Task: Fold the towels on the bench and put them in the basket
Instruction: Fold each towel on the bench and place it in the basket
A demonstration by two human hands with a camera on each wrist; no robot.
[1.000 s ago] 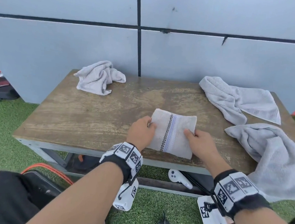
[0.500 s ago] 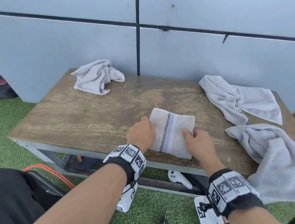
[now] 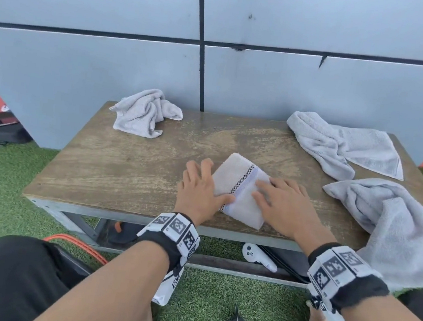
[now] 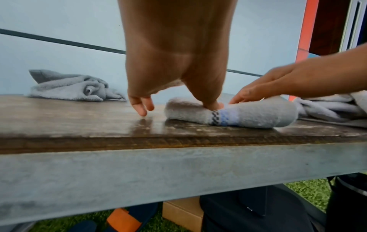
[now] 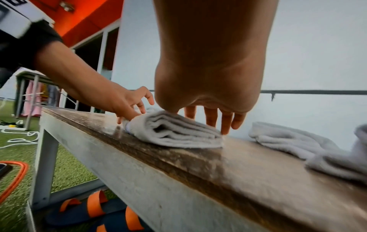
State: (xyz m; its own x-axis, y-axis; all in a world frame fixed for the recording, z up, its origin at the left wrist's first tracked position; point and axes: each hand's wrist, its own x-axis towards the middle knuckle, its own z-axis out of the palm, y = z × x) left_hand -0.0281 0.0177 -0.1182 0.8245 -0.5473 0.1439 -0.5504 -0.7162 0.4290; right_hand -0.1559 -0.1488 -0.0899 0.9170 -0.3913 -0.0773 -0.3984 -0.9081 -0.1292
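Observation:
A small pale folded towel (image 3: pixel 239 187) with a checked and blue stripe lies diagonally near the front edge of the wooden bench (image 3: pixel 124 171). My left hand (image 3: pixel 199 185) rests at its left edge; in the left wrist view the thumb presses on the folded towel (image 4: pixel 254 114) while the straight fingers (image 4: pixel 141 108) reach to the wood. My right hand (image 3: pixel 282 200) lies flat on the right half, and its straight fingers (image 5: pixel 224 122) reach past the stacked layers of the towel (image 5: pixel 174 131). Three unfolded grey towels lie around: back left (image 3: pixel 144 113), back right (image 3: pixel 338 145), and one draped over the right end (image 3: pixel 395 223).
A grey panelled wall (image 3: pixel 111 56) stands right behind the bench. Under the bench are a white controller (image 3: pixel 260 258), orange-strapped sandals (image 5: pixel 89 208) and a cardboard box (image 4: pixel 182 215). An orange-rimmed dark object (image 3: pixel 77 245) sits on the artificial grass by my left knee.
The folded towel has turned clockwise and now lies diagonally. Both hands have gone from holding its side edges to lying flat on it with fingers spread.

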